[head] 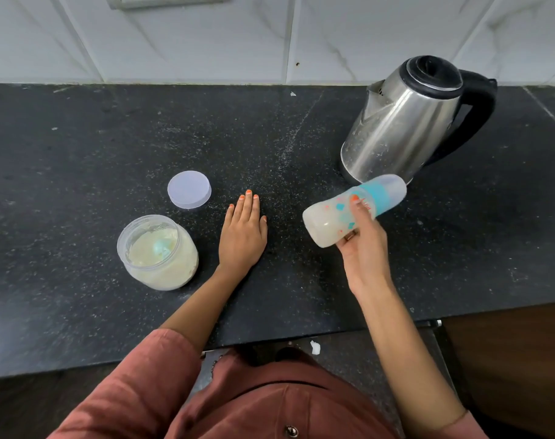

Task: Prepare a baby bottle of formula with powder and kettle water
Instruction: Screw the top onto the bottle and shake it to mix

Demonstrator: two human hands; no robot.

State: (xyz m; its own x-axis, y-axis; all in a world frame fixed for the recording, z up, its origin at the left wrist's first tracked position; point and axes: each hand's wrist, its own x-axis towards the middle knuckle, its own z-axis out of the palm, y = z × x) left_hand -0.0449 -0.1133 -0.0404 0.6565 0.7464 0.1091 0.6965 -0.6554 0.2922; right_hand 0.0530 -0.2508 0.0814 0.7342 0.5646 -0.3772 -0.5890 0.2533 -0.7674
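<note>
Right hand (363, 245) grips the capped bottle (349, 213) tipped over the worktop (79, 153) w/ milky mix inside, so it looks nearly done, maybe just shaking left; left hand (242, 232) lies flat, empty.

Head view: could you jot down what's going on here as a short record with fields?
right hand: holds the baby bottle tilted above the counter, cap on, milky liquid inside
left hand: flat on the counter, holding nothing
powder jar: open, a scoop lying in the powder
jar lid: on the counter behind the jar
kettle: lid shut, far right
</note>
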